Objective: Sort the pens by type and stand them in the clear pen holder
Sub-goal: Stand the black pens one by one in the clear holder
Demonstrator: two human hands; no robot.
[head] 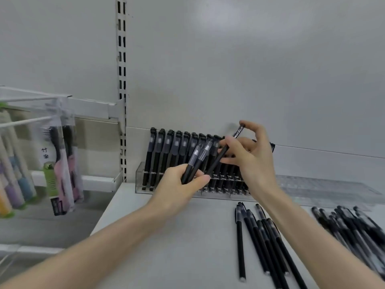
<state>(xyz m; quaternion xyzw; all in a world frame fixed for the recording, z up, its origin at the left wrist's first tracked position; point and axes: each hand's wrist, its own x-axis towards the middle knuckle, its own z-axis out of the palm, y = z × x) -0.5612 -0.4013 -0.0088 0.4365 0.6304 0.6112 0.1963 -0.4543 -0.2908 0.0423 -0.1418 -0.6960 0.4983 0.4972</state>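
Far left, packs of toothbrushes [60, 163] hang on hooks, no part of the job. Right of them, at the far edge of the white shelf [166, 247], stands the clear plastic pen holder [139, 180]. A row of matt black pens with black caps [166, 155] is already upright in it, filling it from its left end to about where the hands are.

The left hand [179, 190] is clamped round a small bundle of black pens with clear caps [198, 161], held just in front of the row. The right hand [254, 159] pinches a single black pen with white lettering [216, 160] between thumb and fingers, tilted over the holder. Whether it is going in or coming out I cannot tell.

Nearer and to the right, a loose group of black clear-capped pens [262, 236] lies flat on the shelf. Further right is a bigger heap of dark pens [354, 224], and behind it a clear ridged tray [325, 188]. By my reckoning one type is largely placed and much remains to be sorted.
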